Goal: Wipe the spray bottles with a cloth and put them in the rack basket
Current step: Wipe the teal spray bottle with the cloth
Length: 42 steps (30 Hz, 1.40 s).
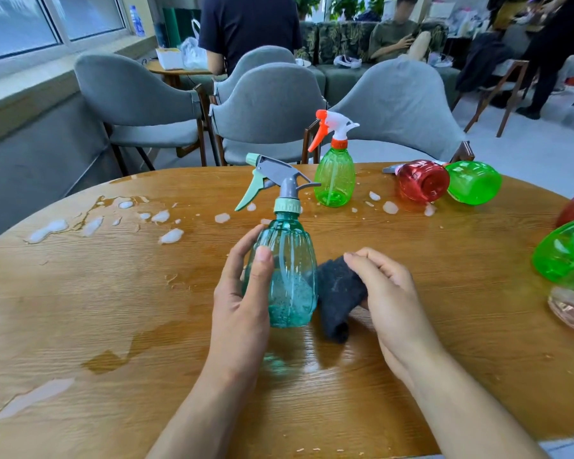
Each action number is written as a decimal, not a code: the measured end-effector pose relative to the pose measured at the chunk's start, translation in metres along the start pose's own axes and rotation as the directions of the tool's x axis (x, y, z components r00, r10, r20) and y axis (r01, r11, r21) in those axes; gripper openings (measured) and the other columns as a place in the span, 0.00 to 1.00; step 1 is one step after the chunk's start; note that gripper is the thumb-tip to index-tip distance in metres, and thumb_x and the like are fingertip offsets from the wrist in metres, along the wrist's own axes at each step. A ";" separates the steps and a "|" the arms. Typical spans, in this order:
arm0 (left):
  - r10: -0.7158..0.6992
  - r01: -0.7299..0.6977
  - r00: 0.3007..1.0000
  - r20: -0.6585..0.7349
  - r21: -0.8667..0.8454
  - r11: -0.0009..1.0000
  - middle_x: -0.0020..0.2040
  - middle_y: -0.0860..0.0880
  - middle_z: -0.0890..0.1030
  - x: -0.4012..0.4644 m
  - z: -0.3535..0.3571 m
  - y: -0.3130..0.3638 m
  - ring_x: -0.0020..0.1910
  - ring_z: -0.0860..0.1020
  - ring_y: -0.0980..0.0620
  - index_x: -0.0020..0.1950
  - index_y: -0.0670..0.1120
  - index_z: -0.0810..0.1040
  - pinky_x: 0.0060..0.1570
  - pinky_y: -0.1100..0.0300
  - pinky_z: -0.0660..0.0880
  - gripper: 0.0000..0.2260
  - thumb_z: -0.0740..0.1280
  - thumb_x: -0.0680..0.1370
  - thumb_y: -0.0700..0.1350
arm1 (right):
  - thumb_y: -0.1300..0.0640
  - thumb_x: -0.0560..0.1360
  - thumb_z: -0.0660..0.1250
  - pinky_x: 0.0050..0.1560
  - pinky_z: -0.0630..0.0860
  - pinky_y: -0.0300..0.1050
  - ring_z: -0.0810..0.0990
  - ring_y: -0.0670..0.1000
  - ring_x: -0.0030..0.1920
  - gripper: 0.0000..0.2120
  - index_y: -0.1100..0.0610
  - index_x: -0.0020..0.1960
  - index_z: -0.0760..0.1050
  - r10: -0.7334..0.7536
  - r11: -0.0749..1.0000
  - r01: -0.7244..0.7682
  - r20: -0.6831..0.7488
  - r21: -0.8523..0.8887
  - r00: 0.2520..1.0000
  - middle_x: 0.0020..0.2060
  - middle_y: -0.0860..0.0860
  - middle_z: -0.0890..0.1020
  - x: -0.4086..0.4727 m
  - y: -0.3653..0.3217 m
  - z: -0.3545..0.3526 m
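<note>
A teal spray bottle with a grey and mint trigger stands upright on the wooden table. My left hand grips its body from the left. My right hand holds a dark grey cloth against the bottle's right side. Farther back stands a green bottle with an orange and white trigger. A red bottle and another green bottle lie on their sides at the back right. No rack basket is in view.
Foam and water puddles spread over the table's left and middle. More bottles, a green one among them, lie at the right edge. Grey chairs stand behind the table, with people farther back.
</note>
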<state>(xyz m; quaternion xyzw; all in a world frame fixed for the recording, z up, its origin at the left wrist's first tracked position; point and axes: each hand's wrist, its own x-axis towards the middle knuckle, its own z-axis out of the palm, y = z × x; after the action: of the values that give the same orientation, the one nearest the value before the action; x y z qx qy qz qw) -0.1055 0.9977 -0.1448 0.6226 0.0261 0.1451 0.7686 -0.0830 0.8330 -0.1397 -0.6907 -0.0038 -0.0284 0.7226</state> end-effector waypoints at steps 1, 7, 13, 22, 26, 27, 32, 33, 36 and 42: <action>0.002 -0.002 1.000 0.001 0.014 1.000 0.61 0.57 0.86 0.000 0.000 -0.001 0.59 0.84 0.58 0.68 0.62 0.81 0.55 0.54 0.83 0.18 0.65 0.78 0.60 | 0.56 0.83 0.67 0.48 0.69 0.53 0.74 0.51 0.41 0.17 0.57 0.36 0.73 0.026 1.000 -0.026 0.007 0.017 1.000 0.36 0.55 0.75 0.000 0.000 -0.001; 0.009 -0.009 1.000 -0.013 0.032 0.999 0.63 0.58 0.84 0.001 0.000 0.000 0.63 0.83 0.58 0.67 0.65 0.80 0.65 0.43 0.80 0.18 0.66 0.78 0.63 | 0.65 0.76 0.74 0.45 0.79 0.47 0.83 0.51 0.42 0.11 0.54 0.38 0.78 0.071 0.993 -0.069 -0.017 0.098 0.997 0.38 0.55 0.84 0.002 -0.001 -0.006; 0.007 -0.007 1.000 -0.014 0.009 1.000 0.64 0.57 0.85 0.000 -0.002 0.004 0.64 0.83 0.55 0.68 0.64 0.80 0.67 0.39 0.79 0.19 0.67 0.78 0.64 | 0.79 0.74 0.65 0.41 0.81 0.43 0.85 0.51 0.46 0.26 0.53 0.61 0.80 0.075 0.985 -0.083 0.063 0.150 0.995 0.47 0.57 0.87 0.004 -0.001 -0.006; 0.017 -0.017 1.000 -0.019 -0.006 1.000 0.64 0.59 0.84 0.003 -0.005 0.004 0.64 0.83 0.57 0.66 0.68 0.80 0.67 0.41 0.79 0.15 0.65 0.79 0.61 | 0.71 0.74 0.71 0.56 0.84 0.47 0.86 0.52 0.54 0.19 0.49 0.54 0.88 0.091 0.983 -0.087 0.017 -0.163 0.996 0.50 0.51 0.88 0.002 0.006 -0.006; 0.015 -0.015 0.999 -0.033 0.009 1.000 0.66 0.58 0.83 0.004 -0.007 0.003 0.67 0.81 0.55 0.66 0.69 0.80 0.70 0.36 0.76 0.14 0.66 0.81 0.64 | 0.65 0.70 0.81 0.51 0.83 0.42 0.85 0.48 0.48 0.15 0.51 0.52 0.85 0.058 0.977 -0.054 0.013 -0.204 0.998 0.46 0.47 0.88 0.001 0.004 -0.006; 0.016 -0.016 0.999 -0.035 0.013 1.000 0.67 0.59 0.83 0.004 -0.007 0.003 0.68 0.81 0.55 0.66 0.69 0.80 0.70 0.36 0.76 0.14 0.67 0.81 0.65 | 0.63 0.68 0.83 0.50 0.83 0.42 0.85 0.46 0.47 0.15 0.51 0.51 0.84 0.058 0.976 -0.055 0.006 -0.211 0.998 0.45 0.46 0.88 0.000 0.003 -0.005; 0.010 -0.012 0.999 -0.041 -0.038 0.999 0.65 0.57 0.85 0.004 -0.007 0.007 0.64 0.83 0.54 0.67 0.66 0.80 0.63 0.43 0.81 0.16 0.67 0.80 0.64 | 0.55 0.66 0.84 0.43 0.78 0.44 0.82 0.47 0.43 0.21 0.46 0.46 0.73 -0.232 0.897 0.187 -0.068 -0.401 0.970 0.41 0.46 0.83 0.000 0.000 -0.003; 0.003 -0.006 0.999 -0.044 -0.060 0.998 0.63 0.56 0.85 0.004 -0.008 0.007 0.62 0.85 0.54 0.67 0.65 0.80 0.58 0.45 0.83 0.17 0.66 0.79 0.62 | 0.58 0.69 0.82 0.43 0.77 0.41 0.81 0.46 0.43 0.21 0.44 0.46 0.71 -0.348 0.856 0.292 -0.057 -0.426 0.936 0.42 0.45 0.82 0.000 -0.004 -0.003; 0.002 -0.006 0.998 -0.059 -0.077 0.997 0.62 0.57 0.86 0.004 -0.009 0.010 0.59 0.85 0.55 0.66 0.66 0.81 0.53 0.51 0.84 0.17 0.65 0.77 0.62 | 0.69 0.73 0.76 0.51 0.76 0.36 0.83 0.48 0.49 0.23 0.46 0.55 0.73 -0.542 0.789 0.502 -0.016 -0.354 0.840 0.46 0.43 0.81 0.000 -0.018 -0.006; 0.012 -0.014 0.999 -0.052 -0.036 0.999 0.65 0.56 0.85 0.002 -0.009 0.009 0.66 0.82 0.51 0.66 0.67 0.81 0.69 0.34 0.76 0.16 0.68 0.79 0.66 | 0.65 0.77 0.73 0.46 0.76 0.46 0.79 0.45 0.42 0.14 0.47 0.45 0.77 -0.342 0.903 0.279 -0.153 -0.325 0.927 0.38 0.44 0.81 0.015 -0.010 -0.017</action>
<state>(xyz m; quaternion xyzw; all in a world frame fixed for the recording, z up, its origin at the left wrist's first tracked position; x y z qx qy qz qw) -0.1069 1.0084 -0.1377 0.6045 0.0393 0.1666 0.7780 -0.0686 0.8154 -0.1294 -0.7753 -0.0350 -0.2153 0.5928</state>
